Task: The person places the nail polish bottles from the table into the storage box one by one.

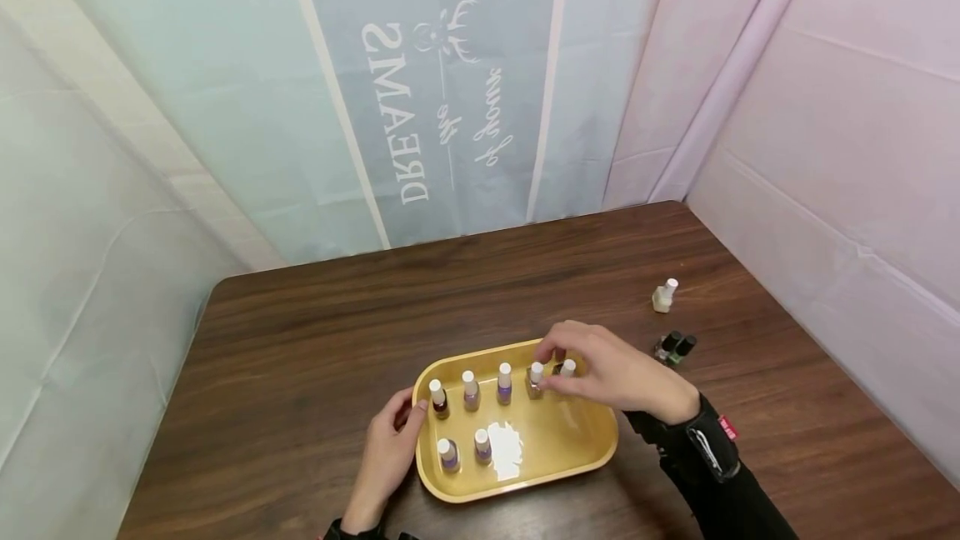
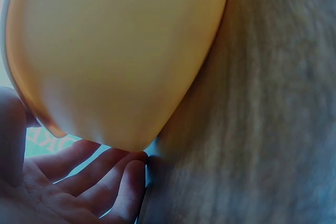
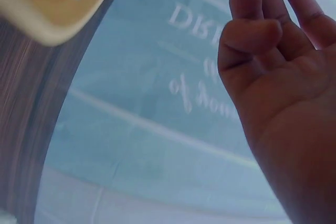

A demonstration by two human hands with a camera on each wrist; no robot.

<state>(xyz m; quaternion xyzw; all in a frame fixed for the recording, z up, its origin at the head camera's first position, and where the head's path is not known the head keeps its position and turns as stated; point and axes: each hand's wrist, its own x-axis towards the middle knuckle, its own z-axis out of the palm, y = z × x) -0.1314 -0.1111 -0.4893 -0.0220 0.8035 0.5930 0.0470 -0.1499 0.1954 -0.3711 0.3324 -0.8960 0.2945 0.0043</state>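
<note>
A gold tray (image 1: 525,486) with rounded corners holds several small nail polish bottles with white caps. My left hand (image 1: 390,444) grips its left end, the thumb at the rim and the fingers curled against the outside, as the tray (image 2: 121,56) in the left wrist view also shows. Over the tray's far right part is my right hand (image 1: 615,365), its thumb and index finger apart beside a clear-looking nail polish bottle (image 1: 535,382). Another white-capped bottle (image 1: 567,368) stands partly hidden by that hand. Nothing shows between the fingers of the right hand (image 3: 283,77) in the right wrist view.
On the dark wooden table (image 1: 322,340), right of the tray, stands a cream nail polish bottle (image 1: 663,298) with a white cap. Two black-capped bottles (image 1: 681,348) are close together nearer the right forearm. Fabric curtains (image 1: 465,90) hang behind the table.
</note>
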